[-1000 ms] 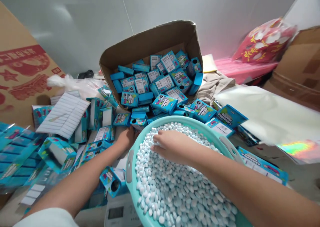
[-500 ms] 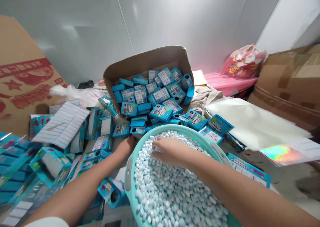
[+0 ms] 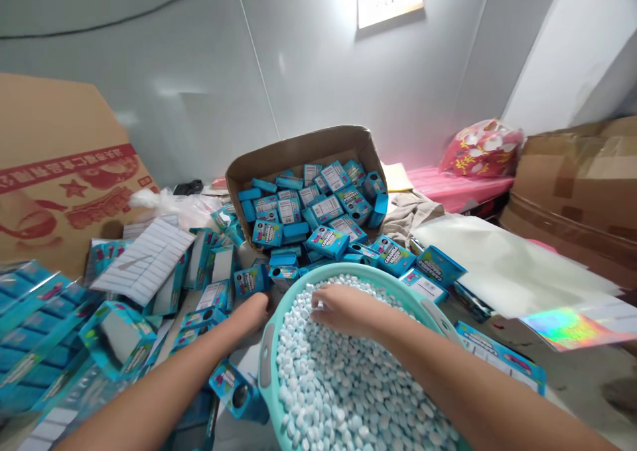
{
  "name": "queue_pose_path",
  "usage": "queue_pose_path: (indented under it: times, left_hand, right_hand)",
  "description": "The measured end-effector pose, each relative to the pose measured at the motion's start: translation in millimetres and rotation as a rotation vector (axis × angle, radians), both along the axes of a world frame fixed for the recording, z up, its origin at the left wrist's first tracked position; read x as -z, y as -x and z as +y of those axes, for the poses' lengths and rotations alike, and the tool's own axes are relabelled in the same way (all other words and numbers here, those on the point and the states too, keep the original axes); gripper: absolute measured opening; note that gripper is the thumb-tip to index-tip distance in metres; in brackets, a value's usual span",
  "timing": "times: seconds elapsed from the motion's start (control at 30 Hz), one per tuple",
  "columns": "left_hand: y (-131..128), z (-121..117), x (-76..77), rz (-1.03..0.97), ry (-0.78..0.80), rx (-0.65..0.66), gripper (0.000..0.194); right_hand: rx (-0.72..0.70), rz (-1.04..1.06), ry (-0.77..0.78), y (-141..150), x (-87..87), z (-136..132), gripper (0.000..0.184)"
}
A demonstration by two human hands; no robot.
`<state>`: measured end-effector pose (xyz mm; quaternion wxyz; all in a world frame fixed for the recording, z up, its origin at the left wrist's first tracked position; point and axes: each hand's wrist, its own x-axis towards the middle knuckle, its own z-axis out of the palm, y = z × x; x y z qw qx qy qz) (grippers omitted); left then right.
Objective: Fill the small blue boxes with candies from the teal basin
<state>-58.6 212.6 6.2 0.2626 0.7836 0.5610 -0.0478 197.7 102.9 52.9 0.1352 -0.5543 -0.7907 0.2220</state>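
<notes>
A turquoise basin (image 3: 267, 365) with grey handle grips holds a heap of small pale blue and white candies (image 3: 338, 385). Over the far part of the heap, my right hand (image 3: 343, 308) curls its fingers down, the tips closed among the candies. My left hand (image 3: 255, 310) is low outside the basin's left rim. Its fingers are mostly hidden, so whether it grips anything is unclear. Just beyond it are a small blue box with an opening (image 3: 283, 276) and another blue candy box (image 3: 250, 280).
Behind the basin, a tilted carton (image 3: 303, 147) spills blue candy boxes. Flattened boxes and a stack of white-backed card (image 3: 144, 258) lie left, beside wrapped box packs (image 3: 37, 331). White sheets (image 3: 507, 265) and large brown cartons (image 3: 577, 192) are at right.
The view has tilted upward, so the carton and basin appear lower and a wall sheet shows. Both hands keep nearly the same places relative to the basin.
</notes>
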Motion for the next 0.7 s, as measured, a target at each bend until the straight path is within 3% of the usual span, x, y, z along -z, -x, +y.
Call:
queue_pose_path:
  times: [0.2,0.33,0.47,0.53,0.6,0.7]
  left_hand:
    - [0,-5,-12.3,0.031,0.108,-0.122,0.029]
    - [-3,-9,-52.1,-0.097,0.092,-0.074,0.018]
    - [-16,-32,-108.4,-0.242,0.051,0.1,0.017]
    - [-30,-49,-128.3,-0.27,0.032,0.225,0.016]
    - [-44,-64,-139.1,-0.272,-0.032,0.426,0.017]
    - [-56,-78,-142.7,-0.291,-0.063,0.674,0.022]
  right_hand:
    - [-0.007,0.013,0.026,-1,-0.2,0,0.021]
    - [0.003,0.012,0.055,-1,-5.7,-3,0.019]
    - [0.011,0.011,0.097,-4,-5.8,-3,0.017]
    - [0.004,0.02,0.1,-7,-2.6,0,0.023]
    - [-0.005,0.034,0.085,-10,1.3,2,0.028]
    - [-0.014,0.046,0.05,-13,4.0,3,0.03]
